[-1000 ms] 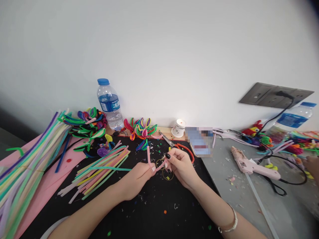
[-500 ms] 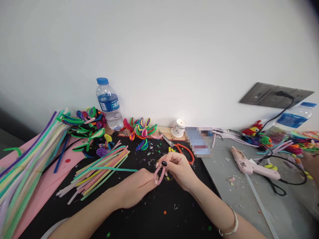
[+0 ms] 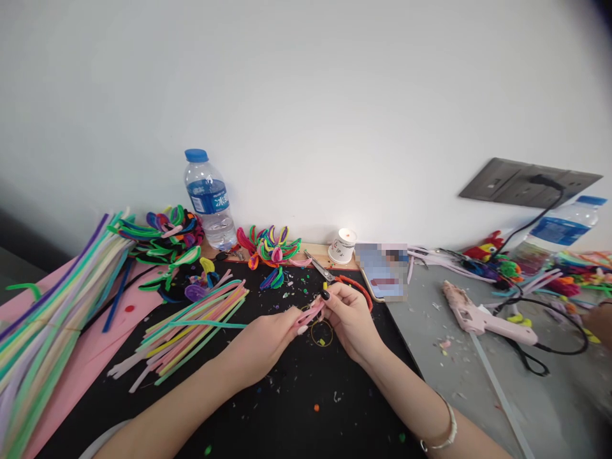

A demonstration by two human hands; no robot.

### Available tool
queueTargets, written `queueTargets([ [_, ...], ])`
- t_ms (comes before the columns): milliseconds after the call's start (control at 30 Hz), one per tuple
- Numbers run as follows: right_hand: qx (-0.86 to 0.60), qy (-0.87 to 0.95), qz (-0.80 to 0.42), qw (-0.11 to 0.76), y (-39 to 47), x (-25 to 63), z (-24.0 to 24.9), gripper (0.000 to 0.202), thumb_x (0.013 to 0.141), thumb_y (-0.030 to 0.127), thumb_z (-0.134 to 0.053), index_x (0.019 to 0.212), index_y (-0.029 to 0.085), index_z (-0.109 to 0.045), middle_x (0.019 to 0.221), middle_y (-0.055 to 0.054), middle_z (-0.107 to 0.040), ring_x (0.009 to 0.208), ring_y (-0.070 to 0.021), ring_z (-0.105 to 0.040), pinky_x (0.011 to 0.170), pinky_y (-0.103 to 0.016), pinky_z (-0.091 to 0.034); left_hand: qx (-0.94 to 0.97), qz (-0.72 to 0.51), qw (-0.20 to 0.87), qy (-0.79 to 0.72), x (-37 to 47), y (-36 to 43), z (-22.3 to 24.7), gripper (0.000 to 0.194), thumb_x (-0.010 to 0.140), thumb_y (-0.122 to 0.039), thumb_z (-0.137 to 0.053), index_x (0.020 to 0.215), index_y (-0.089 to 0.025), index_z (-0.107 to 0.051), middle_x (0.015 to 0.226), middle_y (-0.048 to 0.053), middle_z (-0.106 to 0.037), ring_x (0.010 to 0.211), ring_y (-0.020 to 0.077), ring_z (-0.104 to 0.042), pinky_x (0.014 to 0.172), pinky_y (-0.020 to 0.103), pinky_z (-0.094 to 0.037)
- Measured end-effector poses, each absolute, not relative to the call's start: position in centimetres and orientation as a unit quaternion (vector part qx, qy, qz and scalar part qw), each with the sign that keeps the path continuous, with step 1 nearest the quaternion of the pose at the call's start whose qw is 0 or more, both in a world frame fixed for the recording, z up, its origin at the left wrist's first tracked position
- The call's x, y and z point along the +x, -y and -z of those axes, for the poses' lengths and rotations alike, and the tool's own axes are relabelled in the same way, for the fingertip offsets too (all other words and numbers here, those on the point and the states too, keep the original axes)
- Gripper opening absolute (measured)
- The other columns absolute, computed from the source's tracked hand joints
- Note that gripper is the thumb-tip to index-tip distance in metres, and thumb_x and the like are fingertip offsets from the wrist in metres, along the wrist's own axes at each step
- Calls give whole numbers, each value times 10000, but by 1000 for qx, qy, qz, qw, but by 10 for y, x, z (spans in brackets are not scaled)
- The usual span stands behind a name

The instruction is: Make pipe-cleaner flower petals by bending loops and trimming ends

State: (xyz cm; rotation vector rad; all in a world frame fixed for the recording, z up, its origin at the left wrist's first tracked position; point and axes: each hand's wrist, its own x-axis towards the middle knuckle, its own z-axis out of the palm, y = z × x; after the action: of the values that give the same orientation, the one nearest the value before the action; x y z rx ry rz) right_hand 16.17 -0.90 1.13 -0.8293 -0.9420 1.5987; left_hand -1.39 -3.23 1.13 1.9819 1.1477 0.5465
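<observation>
Between both hands, over the black mat point(image 3: 287, 414), is a looped pink pipe cleaner point(image 3: 312, 313). My left hand point(image 3: 275, 338) pinches its left end, thumb and finger pressed together. At its right end, my right hand point(image 3: 345, 313) grips it between thumb and fingers, a dark nail showing. Orange-handled scissors point(image 3: 321, 269) lie just beyond my right hand, their handles partly hidden by it. A thin yellowish ring point(image 3: 329, 338) rests on the mat under the hands. Left of my left hand lies a pile of pastel pipe cleaners point(image 3: 191, 331).
A water bottle point(image 3: 209, 204), colourful pipe-cleaner shapes point(image 3: 270, 245), a paper cup point(image 3: 342, 246) and a phone point(image 3: 382, 271) line the wall. A pink glue gun point(image 3: 492, 322) with its cord lies right. A large bundle point(image 3: 52, 338) fills the left. Another person's hand point(image 3: 597, 322) shows far right.
My left hand has moved slightly up and left, and the pink loop now looks narrower and lies more level. My right hand has turned a little, uncovering more of the ring on the mat.
</observation>
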Motion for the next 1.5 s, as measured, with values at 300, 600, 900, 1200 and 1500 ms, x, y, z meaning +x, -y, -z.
queueTargets([
  [300, -375, 388, -646, 541, 8, 161, -9, 195, 667, 279, -715, 608, 160, -572, 590, 1, -622, 504, -93, -518, 520, -215, -418, 852, -215, 238, -414, -17, 28, 1, 296, 933, -316, -293, 902, -198, -562, 711, 20, -578, 658, 158, -581, 609, 239, -408],
  [600, -377, 393, -636, 547, 8, 162, -7, 164, 659, 258, -725, 617, 161, -599, 592, 0, -626, 517, -94, -516, 529, -216, -405, 860, -236, 194, -409, -18, 25, 1, 317, 937, -267, -270, 898, -182, -573, 734, 19, -590, 692, 140, -561, 646, 235, -437],
  [900, -383, 403, -621, 553, 6, 164, -3, 124, 668, 224, -721, 652, 156, -618, 607, 1, -639, 511, -82, -520, 549, -207, -407, 778, -248, 332, -472, -17, 27, -10, 351, 933, -362, -245, 840, -191, -536, 690, -11, -547, 628, 137, -496, 590, 238, -370],
  [1200, -398, 419, -590, 564, 5, 166, 1, 112, 697, 213, -697, 658, 151, -612, 562, 7, -617, 509, -83, -514, 561, -210, -398, 773, -286, 335, -457, -17, 25, -4, 335, 939, -311, -264, 803, -182, -542, 756, 1, -529, 713, 142, -495, 661, 242, -354],
  [1500, -411, 401, -587, 571, 4, 165, -4, 134, 669, 242, -712, 638, 154, -616, 538, 7, -616, 486, -85, -509, 526, -210, -395, 768, -286, 363, -443, -18, 23, -6, 304, 930, -300, -284, 835, -184, -549, 721, -11, -522, 651, 130, -464, 628, 228, -339],
])
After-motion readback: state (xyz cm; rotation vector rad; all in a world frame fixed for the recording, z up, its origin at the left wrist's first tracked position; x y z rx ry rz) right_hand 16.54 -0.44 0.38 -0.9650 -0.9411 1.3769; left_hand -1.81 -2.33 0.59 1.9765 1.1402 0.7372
